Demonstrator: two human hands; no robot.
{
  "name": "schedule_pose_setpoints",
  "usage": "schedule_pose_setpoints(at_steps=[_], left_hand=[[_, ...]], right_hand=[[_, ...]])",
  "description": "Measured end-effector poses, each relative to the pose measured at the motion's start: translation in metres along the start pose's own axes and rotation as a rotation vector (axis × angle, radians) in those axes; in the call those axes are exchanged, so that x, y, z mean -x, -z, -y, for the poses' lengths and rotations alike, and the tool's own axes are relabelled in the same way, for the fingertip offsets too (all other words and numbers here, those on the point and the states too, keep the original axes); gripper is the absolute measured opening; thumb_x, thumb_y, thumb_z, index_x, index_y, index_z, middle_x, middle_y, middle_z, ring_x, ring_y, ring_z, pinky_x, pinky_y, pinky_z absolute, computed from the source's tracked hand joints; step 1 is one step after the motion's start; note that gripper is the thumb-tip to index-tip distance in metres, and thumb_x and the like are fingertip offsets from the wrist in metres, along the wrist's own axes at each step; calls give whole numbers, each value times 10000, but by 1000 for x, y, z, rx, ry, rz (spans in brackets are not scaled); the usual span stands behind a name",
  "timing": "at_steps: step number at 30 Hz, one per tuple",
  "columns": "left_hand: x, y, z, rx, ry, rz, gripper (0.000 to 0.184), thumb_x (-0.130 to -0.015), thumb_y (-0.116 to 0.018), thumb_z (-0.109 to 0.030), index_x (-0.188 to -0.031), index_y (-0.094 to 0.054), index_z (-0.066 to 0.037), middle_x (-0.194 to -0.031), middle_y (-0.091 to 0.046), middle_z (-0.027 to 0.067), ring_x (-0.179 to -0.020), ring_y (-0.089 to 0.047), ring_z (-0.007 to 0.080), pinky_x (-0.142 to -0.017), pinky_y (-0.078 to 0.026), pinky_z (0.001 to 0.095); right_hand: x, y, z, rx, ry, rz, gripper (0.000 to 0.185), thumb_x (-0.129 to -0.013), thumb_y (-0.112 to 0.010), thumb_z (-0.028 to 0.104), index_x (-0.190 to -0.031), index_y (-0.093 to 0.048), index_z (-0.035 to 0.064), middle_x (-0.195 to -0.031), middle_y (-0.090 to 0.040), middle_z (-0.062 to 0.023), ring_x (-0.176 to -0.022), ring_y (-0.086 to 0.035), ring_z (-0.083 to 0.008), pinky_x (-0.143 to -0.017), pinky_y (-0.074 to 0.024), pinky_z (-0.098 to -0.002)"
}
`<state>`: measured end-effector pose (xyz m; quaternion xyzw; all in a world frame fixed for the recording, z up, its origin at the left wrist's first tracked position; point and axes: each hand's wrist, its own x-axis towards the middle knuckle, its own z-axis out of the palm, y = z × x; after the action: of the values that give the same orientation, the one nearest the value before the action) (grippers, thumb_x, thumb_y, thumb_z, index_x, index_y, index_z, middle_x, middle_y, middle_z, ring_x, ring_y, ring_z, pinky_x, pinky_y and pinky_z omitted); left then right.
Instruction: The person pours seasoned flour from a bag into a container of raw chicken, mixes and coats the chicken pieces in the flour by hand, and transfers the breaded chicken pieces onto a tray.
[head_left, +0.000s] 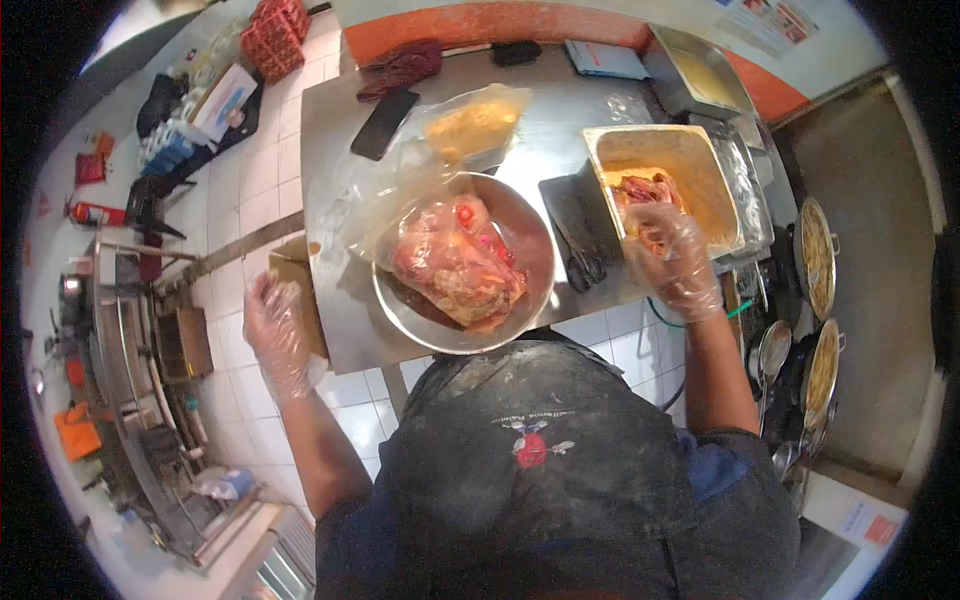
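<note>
My left hand (275,335), in a clear plastic glove, hangs off the table's left edge with loosely bent fingers and nothing visible in it. My right hand (675,255), gloved likewise, is over the near rim of a deep metal pan (728,190) coated inside with orange-yellow sauce. Its fingers curl over the lower end of a piece of raw meat (645,187), partly hiding it. Between my hands stands a round metal bowl (540,265). In it lies a clear plastic bag (385,215) of raw meat (460,260), draped over the bowl's left rim.
Behind the bowl sits a container of yellow-orange contents (475,130) under plastic. A black phone (385,125), a dark cloth (405,70) and black tongs (583,268) lie on the steel table (335,330). Another metal pan (705,75) stands back right; large pots (820,260) are at right.
</note>
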<state>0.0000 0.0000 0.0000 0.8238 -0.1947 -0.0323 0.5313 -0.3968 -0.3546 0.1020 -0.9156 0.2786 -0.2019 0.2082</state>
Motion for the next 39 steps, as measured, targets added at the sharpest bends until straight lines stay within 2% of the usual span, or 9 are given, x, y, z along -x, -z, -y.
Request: schedule_pose_setpoints(at_steps=[7, 11, 21, 25, 30, 33, 35, 36, 39], left_hand=[[-43, -160, -179, -552, -889, 148, 595, -964, -750, -390, -1434, -628, -47, -1338, -711, 217, -1238, -681, 417, -1062, -542, 511], [-107, -250, -186, -999, -634, 505, 343, -969, -724, -385, -1133, -744, -84, -1170, -756, 203, -1118, -713, 408, -957, -566, 519], [-81, -263, -303, -693, -765, 175, 156, -967, -739, -190, -1064, -780, -73, -953, -746, 219, -862, -709, 418, -777, -558, 483], [-36, -207, -370, -698, -914, 77, 211, -1044, -730, -193, -1088, -774, 9, -985, -778, 125, -883, -719, 227, -831, -562, 370], [66, -177, -440, -303, -354, 6, 203, -1080, -702, -227, -1173, -769, -59, -1105, -775, 71, -937, -711, 187, -862, -574, 348], [93, -175, -440, -277, -489, 202, 143, -1042, -703, -66, -1151, -791, -38, -1097, -753, 77, -1033, -693, 209, -964, -550, 341], [125, -210, -459, -980, -1137, 452, 125, -998, -738, -56, -1112, -780, -25, -1078, -728, 69, -1009, -661, 180, -920, -538, 347], [134, -229, -464, -984, -1128, 473, 125, -998, -738, -56, -1112, -780, -25, -1078, -728, 69, -1009, -661, 180, -920, -538, 347], [127, -280, -461, -561, -103, 625, 162, -980, -748, -135, -1073, -753, -2, -1018, -710, 77, -918, -639, 194, -832, -515, 351]], right_hand=[[52, 68, -89, 79, -138, -156, 361, -939, -805, 94, -1267, -706, -19, -1194, -732, -141, -1066, -730, -256, -952, -586, -379], [78, 105, -148, -18, -146, -132, 340, -955, -799, 115, -1256, -708, -13, -1187, -723, -148, -1036, -734, -254, -921, -594, -378], [84, 138, -260, -449, -107, 6, 390, -921, -822, 191, -1241, -721, -9, -1141, -729, -158, -1037, -735, -263, -902, -600, -377], [22, 116, -224, -473, 131, 26, 862, -789, -933, 370, -1482, -578, 0, -1380, -663, -222, -1186, -696, -366, -1020, -571, -432], [-29, 81, -160, -875, 202, 102, 1354, -583, -1035, 552, -1624, -371, -5, -1541, -547, -245, -1438, -538, -364, -1208, -439, -453], [-20, 56, -126, -1652, 287, 334, 1329, -646, -1070, 406, -1623, -279, -25, -1508, -582, -156, -1392, -563, -254, -1200, -459, -431], [9, 21, -123, -1725, 271, 396, 1254, -708, -1038, 435, -1625, -298, 6, -1499, -587, -148, -1398, -562, -259, -1192, -466, -432], [20, 21, -125, -1739, 252, 397, 1254, -708, -1038, 435, -1625, -298, 6, -1499, -587, -148, -1398, -562, -259, -1192, -466, -432], [52, 24, -136, -1966, 23, 700, 1154, -845, -933, 491, -1673, -273, 30, -1587, -520, -149, -1483, -502, -261, -1227, -430, -435]])
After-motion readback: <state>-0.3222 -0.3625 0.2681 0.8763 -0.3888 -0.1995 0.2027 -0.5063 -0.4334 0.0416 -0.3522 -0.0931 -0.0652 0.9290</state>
